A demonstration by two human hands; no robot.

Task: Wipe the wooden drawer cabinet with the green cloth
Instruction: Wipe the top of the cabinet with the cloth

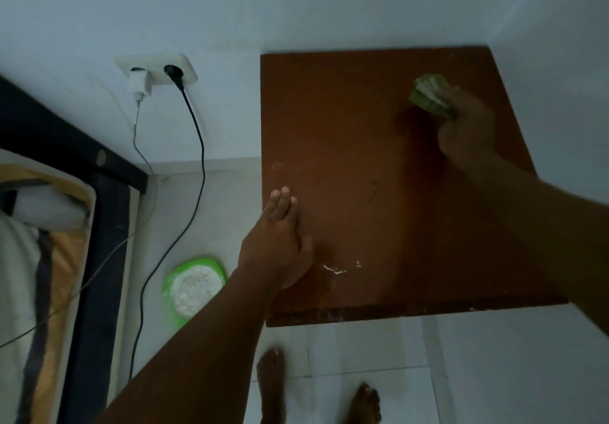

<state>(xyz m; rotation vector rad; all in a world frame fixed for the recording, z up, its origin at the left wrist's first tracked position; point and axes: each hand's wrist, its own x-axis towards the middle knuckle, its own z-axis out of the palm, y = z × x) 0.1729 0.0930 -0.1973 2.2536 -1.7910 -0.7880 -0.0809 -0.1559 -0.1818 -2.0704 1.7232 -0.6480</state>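
Observation:
The reddish-brown top of the wooden drawer cabinet [362, 166] fills the middle of the view, standing in a corner of white walls. My right hand [468, 126] is closed around the folded green cloth [431, 95] and presses it on the far right part of the top. My left hand [280, 242] rests flat, fingers together and stretched out, on the cabinet's near left edge. A few white specks [339, 268] lie on the wood near the front. The drawers themselves are hidden below the top.
A wall socket [158, 70] holds a white charger and a black plug, with cables hanging down to the floor. A bed with a dark frame [99, 225] is at the left. A green lid or dish [194, 288] lies on the tiled floor. My bare feet [273, 380] are below the cabinet front.

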